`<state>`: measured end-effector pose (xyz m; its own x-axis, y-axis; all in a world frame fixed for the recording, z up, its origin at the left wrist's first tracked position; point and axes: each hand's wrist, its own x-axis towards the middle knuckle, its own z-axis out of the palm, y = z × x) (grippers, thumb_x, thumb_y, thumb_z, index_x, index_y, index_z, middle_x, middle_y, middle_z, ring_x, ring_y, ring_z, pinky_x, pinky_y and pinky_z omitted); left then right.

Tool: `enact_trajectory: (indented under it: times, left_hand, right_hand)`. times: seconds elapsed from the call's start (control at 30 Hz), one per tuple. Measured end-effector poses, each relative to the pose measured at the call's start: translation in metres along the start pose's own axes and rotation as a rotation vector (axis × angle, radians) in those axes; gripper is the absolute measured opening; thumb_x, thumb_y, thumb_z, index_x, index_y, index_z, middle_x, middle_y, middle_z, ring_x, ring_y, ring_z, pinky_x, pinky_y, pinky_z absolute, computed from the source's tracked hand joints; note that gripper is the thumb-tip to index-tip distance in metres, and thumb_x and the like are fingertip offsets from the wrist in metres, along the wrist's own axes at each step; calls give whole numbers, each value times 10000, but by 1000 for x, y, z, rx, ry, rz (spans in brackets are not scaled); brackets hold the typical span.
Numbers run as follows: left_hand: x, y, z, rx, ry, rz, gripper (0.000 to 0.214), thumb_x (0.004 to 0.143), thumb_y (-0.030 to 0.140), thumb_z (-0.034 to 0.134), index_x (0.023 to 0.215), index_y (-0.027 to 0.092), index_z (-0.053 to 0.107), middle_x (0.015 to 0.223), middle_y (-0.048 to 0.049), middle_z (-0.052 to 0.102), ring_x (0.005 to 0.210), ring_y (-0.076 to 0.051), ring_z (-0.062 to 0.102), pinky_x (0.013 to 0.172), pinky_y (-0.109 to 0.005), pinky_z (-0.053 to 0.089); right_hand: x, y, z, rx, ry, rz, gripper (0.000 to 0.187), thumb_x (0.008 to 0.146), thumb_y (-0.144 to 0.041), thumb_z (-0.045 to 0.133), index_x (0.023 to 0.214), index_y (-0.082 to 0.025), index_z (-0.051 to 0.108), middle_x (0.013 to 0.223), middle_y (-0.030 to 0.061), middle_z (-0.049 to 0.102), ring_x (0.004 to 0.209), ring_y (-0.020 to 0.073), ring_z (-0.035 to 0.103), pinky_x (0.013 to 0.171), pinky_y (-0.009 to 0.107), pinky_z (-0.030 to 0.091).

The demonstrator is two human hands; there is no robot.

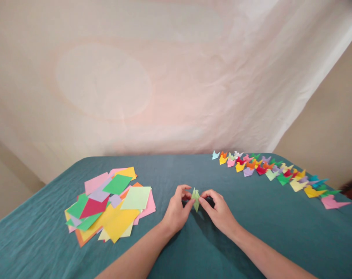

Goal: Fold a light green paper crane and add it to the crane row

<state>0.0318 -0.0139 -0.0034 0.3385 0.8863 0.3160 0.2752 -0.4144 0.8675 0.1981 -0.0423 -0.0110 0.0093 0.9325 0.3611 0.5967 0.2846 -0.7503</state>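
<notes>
A small light-green folded paper piece (195, 198) stands upright between my two hands, just above the teal tablecloth (251, 224). My left hand (177, 209) pinches its left side with thumb and fingertips. My right hand (218, 209) pinches its right side the same way. Both forearms reach in from the bottom edge.
A loose pile of coloured square paper sheets (112, 203) lies at the left. Several folded paper cranes (277, 170) in many colours sit in rows at the back right, the nearest a pink one (333, 202). A pale cloth backdrop (164, 77) hangs behind the table.
</notes>
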Motion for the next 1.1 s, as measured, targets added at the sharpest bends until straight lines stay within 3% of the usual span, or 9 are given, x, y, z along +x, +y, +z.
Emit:
enact_trajectory:
  times: [0.23,0.53,0.63,0.93,1.1]
  left_hand:
    - [4,1,0,-196,-10,-86,285,819,197,545,1071,175,416,796,-6,600,749,-139,598,750,-300,465]
    - [0,7,-2,-149,-79,-21,439,764,189,630,1164,186,451,954,-45,614,897,-169,576,843,-330,434]
    - [1,6,-3,-189,-104,-52,346,780,224,617,1106,180,512,880,-35,625,834,-160,582,803,-313,443]
    - [2,8,0,-579,-82,-208,354,765,340,645,1035,147,524,784,-10,576,740,-123,557,693,-244,430]
    - [2,6,-2,-503,-100,-165,332,773,306,645,1044,152,530,820,-21,593,762,-126,553,727,-250,433]
  right_hand:
    - [-1,-6,-3,86,-76,33,210,813,-390,533,804,-189,596,790,21,631,774,183,571,729,298,429]
    - [-5,-10,-5,70,-82,-28,130,813,-282,505,755,-187,571,709,4,590,657,149,544,620,252,423]
    - [-6,-13,-4,42,-68,-76,117,815,-260,496,750,-192,566,729,13,589,677,153,544,644,263,424]
    - [-8,-15,-4,65,-99,-58,101,806,-279,538,768,-191,573,709,-6,590,655,144,539,620,249,409]
    - [-8,-16,-7,84,-37,-66,122,823,-259,509,738,-190,565,686,-6,577,648,143,538,630,249,416]
